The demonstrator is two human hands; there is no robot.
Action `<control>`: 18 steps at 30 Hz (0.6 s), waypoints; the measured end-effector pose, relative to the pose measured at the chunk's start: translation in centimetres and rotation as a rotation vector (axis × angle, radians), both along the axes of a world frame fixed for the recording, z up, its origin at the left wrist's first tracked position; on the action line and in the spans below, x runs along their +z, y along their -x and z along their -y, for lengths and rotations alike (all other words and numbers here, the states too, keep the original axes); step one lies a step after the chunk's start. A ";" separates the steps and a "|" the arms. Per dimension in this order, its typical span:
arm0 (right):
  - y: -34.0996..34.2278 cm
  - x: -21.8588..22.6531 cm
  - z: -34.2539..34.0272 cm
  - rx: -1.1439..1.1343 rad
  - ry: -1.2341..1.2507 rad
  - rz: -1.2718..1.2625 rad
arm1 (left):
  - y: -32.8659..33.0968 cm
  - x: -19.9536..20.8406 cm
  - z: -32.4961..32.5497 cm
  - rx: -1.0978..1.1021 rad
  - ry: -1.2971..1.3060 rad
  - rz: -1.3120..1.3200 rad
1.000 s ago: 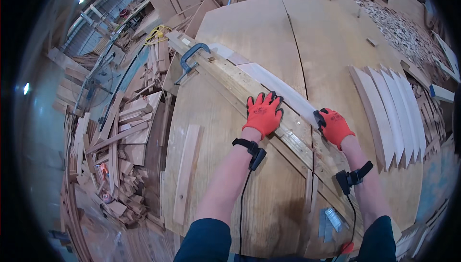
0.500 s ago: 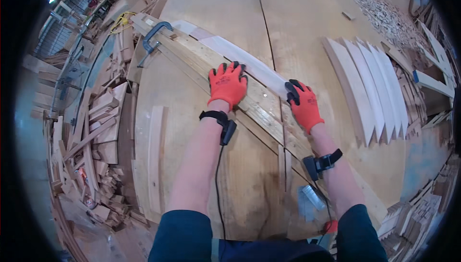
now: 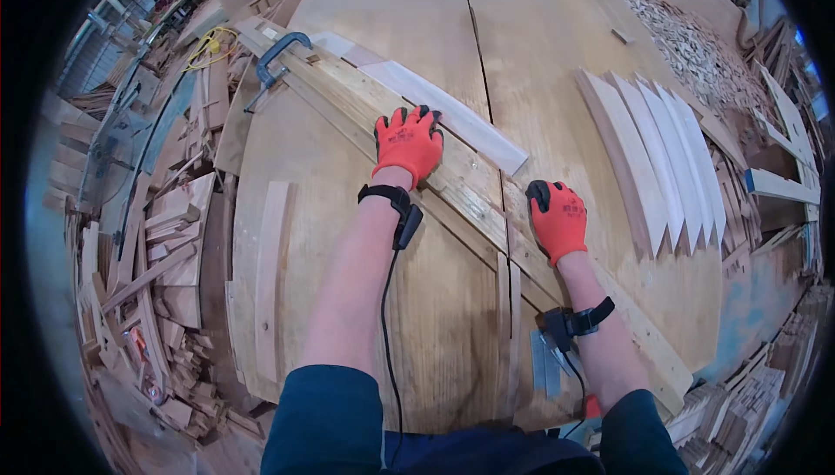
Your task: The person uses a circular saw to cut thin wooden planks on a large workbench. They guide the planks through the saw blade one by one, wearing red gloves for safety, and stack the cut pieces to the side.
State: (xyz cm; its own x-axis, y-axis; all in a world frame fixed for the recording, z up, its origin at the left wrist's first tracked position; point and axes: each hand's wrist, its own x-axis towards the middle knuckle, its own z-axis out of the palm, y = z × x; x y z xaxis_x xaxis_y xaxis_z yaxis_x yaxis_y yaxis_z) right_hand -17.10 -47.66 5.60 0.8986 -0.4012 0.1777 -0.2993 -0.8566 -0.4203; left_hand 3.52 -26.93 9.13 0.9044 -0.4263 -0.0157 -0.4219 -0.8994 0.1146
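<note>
My left hand (image 3: 409, 144), in a red glove with dark fingertips, lies palm down on a long wooden plank (image 3: 461, 181), fingers slightly apart. Its fingertips reach beside a pale curved wooden piece (image 3: 457, 116) that lies along the plank's far edge. To the right, my right hand (image 3: 558, 218), gloved alike, rests by the plank, apart from the curved piece's pointed end. Its fingers are curled under, so anything inside them is hidden. A blue C-clamp (image 3: 277, 56) grips the plank's far left end.
Several pale curved wooden pieces (image 3: 622, 157) lie side by side at the right of the plywood table (image 3: 557, 31). A narrow strip (image 3: 271, 279) lies at the left. Wood offcuts (image 3: 174, 257) pile up beyond the left edge. A metal object (image 3: 546, 364) lies near my right forearm.
My right hand has come off the curved piece's near end and drawn a little toward me, its fingers now curled. The left hand has stayed on the plank.
</note>
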 end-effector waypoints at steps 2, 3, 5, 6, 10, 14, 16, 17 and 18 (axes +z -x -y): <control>-1.9 0.3 1.3 -0.042 -0.025 -0.013 | -2.6 -0.6 1.1 0.010 -0.015 -0.012; -3.0 0.4 1.7 -0.057 -0.041 -0.025 | -3.9 -1.1 1.3 0.024 -0.008 0.063; -5.0 -1.3 4.1 -0.080 -0.103 0.058 | -6.6 -0.6 3.2 0.007 -0.042 0.017; -5.9 -0.6 4.5 -0.081 -0.139 0.049 | -7.9 -0.4 3.7 0.003 -0.040 0.003; -10.4 0.0 6.9 -0.104 -0.222 0.024 | -13.0 0.1 5.9 -0.008 -0.058 -0.011; -14.7 0.3 8.3 -0.114 -0.189 0.000 | -17.3 0.1 7.1 -0.011 -0.018 -0.041; -16.3 0.0 8.9 -0.122 -0.180 -0.008 | -19.0 0.2 7.6 -0.023 0.018 -0.062; -17.1 -0.1 9.3 -0.125 -0.176 -0.009 | -19.8 0.3 7.9 -0.022 0.012 -0.063; -17.9 -0.1 9.8 -0.126 -0.191 -0.014 | -20.7 0.4 8.2 -0.022 0.005 -0.064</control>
State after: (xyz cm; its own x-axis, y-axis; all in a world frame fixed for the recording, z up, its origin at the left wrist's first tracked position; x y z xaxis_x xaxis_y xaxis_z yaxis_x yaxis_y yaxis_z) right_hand 0.84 -57.47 5.46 0.8411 -0.5357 0.0751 -0.4062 -0.7171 -0.5664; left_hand 24.20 -35.17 9.51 0.8920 -0.4464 -0.0712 -0.4333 -0.8892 0.1466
